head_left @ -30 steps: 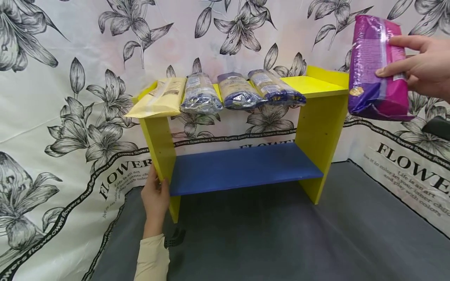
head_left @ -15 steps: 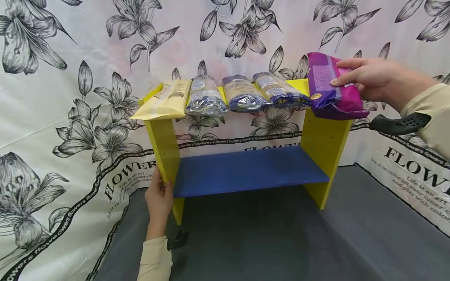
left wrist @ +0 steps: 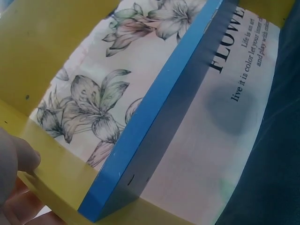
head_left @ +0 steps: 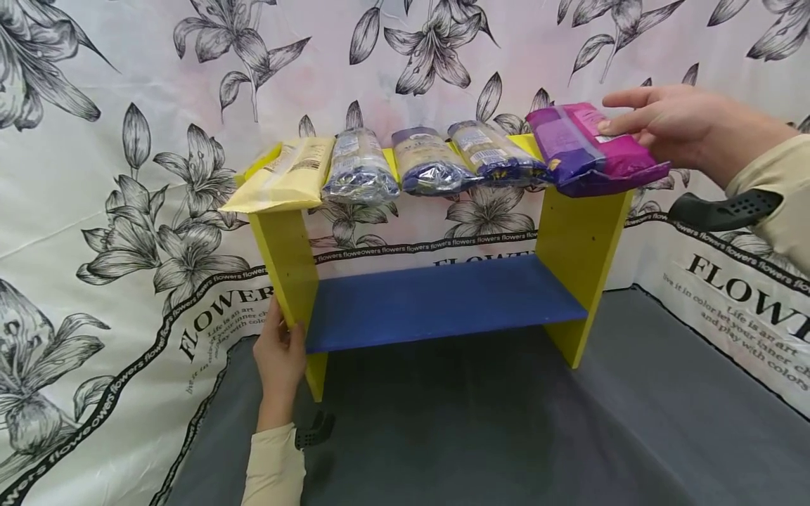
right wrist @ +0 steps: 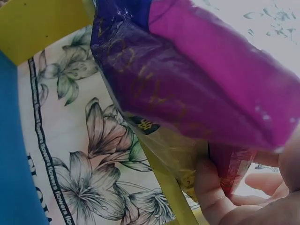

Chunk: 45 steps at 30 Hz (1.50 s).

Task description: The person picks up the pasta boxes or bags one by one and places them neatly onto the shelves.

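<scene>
A pink and purple plastic pack (head_left: 585,147) lies at the right end of the yellow shelf unit's top, its near edge jutting past the front. My right hand (head_left: 686,130) is at its right side, thumb on the upper face and index finger lifted off. In the right wrist view, other fingers (right wrist: 213,187) curl at the pack's edge. My left hand (head_left: 280,351) grips the yellow left side panel (head_left: 285,270) by its front edge, thumb on the inner face in the left wrist view.
Along the top lie a pale yellow packet (head_left: 287,176) and several clear and blue packs (head_left: 433,161). A blue shelf board (head_left: 443,302) spans the side panels. The unit stands on a dark grey cloth (head_left: 436,422) before a flower-printed backdrop (head_left: 145,63).
My right hand has carried the pink and purple pack leftward and down from beside the unit, and it now lies flatter on the top. My left hand keeps its grip on the panel.
</scene>
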Tool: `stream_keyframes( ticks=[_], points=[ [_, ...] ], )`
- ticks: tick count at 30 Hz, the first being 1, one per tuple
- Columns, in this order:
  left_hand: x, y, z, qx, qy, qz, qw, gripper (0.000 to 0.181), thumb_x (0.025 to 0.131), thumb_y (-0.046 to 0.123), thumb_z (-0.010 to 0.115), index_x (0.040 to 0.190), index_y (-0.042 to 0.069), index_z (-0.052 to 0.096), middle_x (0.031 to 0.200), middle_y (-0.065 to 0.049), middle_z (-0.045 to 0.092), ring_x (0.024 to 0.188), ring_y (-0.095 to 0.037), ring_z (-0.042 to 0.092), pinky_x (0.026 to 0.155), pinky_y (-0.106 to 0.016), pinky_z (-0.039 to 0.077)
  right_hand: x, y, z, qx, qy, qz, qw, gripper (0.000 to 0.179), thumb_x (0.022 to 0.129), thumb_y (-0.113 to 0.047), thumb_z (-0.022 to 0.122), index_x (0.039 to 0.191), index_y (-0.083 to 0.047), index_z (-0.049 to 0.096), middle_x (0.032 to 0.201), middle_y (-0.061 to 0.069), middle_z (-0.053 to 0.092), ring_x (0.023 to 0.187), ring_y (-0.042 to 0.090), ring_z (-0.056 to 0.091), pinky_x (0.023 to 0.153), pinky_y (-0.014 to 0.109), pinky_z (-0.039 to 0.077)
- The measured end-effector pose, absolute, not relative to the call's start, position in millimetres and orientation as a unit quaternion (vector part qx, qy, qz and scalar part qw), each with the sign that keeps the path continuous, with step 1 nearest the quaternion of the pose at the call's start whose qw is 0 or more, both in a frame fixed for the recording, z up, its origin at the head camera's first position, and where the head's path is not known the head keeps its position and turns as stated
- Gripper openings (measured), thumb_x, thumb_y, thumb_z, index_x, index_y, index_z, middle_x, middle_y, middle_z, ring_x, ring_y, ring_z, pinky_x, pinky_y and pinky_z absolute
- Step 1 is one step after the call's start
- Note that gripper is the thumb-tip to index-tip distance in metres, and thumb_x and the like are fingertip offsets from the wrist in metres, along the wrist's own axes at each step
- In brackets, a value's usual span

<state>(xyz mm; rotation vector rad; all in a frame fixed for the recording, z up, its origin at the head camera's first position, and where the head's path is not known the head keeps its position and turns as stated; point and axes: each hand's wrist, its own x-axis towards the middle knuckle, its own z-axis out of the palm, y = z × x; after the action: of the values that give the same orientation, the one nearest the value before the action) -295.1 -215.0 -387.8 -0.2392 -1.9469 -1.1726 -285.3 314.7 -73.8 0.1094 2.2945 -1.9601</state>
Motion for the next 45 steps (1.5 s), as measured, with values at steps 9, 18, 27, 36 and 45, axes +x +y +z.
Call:
stream_keyframes(
  ticks=[9, 18, 27, 36, 45],
  points=[
    [-295.7, -210.0, -391.0, -0.093, -0.779, -0.470, 0.405, 0.067, 0.095, -0.003, 0.058, 0.157, 0.017, 0.043, 0.130, -0.029, 0.066, 0.112, -0.049, 0.068, 0.079, -0.060, 0.060, -276.6, 321.4, -86.2, 0.006, 0.717, -0.695, 0.044, 0.084, 0.101, -0.011, 0.060, 0.165, -0.036, 0.012, 0.108, -0.006, 0.067, 0.073, 0.014, 0.076, 0.063, 0.023, 0.060],
    [-294.7, -211.3, -397.1, -0.113, -0.773, -0.468, 0.414, 0.066, 0.095, -0.004, 0.057, 0.157, 0.013, 0.043, 0.128, -0.031, 0.067, 0.109, -0.050, 0.069, 0.075, -0.059, 0.060, -250.6, 325.0, -87.8, -0.084, 0.885, -0.457, -0.025, 0.049, 0.106, -0.027, 0.053, 0.153, -0.031, 0.041, 0.111, -0.022, 0.063, 0.092, -0.001, 0.069, 0.076, 0.015, 0.057],
    [-292.4, -223.2, -391.3, -0.107, -0.768, -0.449, 0.444, 0.063, 0.095, -0.005, 0.053, 0.155, 0.012, 0.045, 0.123, -0.032, 0.068, 0.106, -0.052, 0.069, 0.074, -0.059, 0.057, -214.2, 281.7, -86.6, -0.109, 0.974, -0.176, -0.088, 0.053, 0.100, -0.037, 0.064, 0.149, -0.018, 0.056, 0.142, 0.018, 0.060, 0.124, 0.034, 0.056, 0.089, 0.040, 0.045],
    [-294.5, -216.7, -391.9, -0.109, -0.771, -0.456, 0.431, 0.064, 0.095, -0.006, 0.055, 0.155, 0.013, 0.045, 0.126, -0.032, 0.066, 0.111, -0.053, 0.067, 0.078, -0.060, 0.058, -211.5, 280.5, -98.5, -0.092, 0.978, -0.134, -0.134, 0.051, 0.103, -0.039, 0.057, 0.148, -0.016, 0.056, 0.137, 0.028, 0.061, 0.110, 0.038, 0.056, 0.075, 0.037, 0.036],
    [-292.5, -214.4, -389.0, -0.087, -0.779, -0.468, 0.409, 0.065, 0.097, -0.004, 0.056, 0.157, 0.015, 0.042, 0.129, -0.031, 0.066, 0.110, -0.051, 0.068, 0.077, -0.062, 0.058, -231.9, 273.3, -106.6, -0.092, 0.969, -0.157, -0.169, 0.049, 0.105, -0.035, 0.052, 0.148, -0.012, 0.056, 0.133, 0.029, 0.060, 0.104, 0.033, 0.051, 0.065, 0.029, 0.038]
  ],
)
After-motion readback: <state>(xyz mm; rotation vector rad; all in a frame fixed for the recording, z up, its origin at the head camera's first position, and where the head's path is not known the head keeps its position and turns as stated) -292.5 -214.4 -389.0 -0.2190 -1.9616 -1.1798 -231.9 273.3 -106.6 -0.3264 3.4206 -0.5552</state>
